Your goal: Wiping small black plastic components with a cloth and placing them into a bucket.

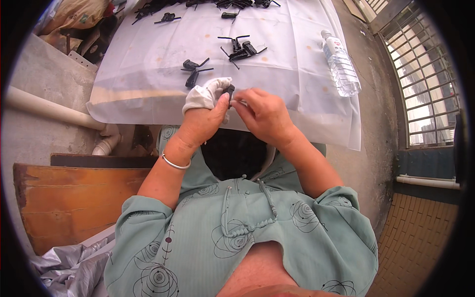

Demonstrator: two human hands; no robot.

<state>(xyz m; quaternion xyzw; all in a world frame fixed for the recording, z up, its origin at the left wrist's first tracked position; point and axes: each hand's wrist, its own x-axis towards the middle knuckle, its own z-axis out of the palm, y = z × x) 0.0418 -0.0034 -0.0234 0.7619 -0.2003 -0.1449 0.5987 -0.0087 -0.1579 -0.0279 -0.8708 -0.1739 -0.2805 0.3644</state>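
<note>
Head view gives us the white-covered bench (153, 59), its near edge running below both hands' fingers. Our right hand (267, 115) comes in from the right, thumb and fingertips drawn close; whether they pinch anything, we cannot tell. Our left hand (207, 116), bare-thumbed with a white glove (196, 98) over its fingers, has its grip pressed together. Pinched there, just inside the middle of the near edge, is a small black part (231, 90), long axis roughly near to far, immediately left of our right fingertips
</note>
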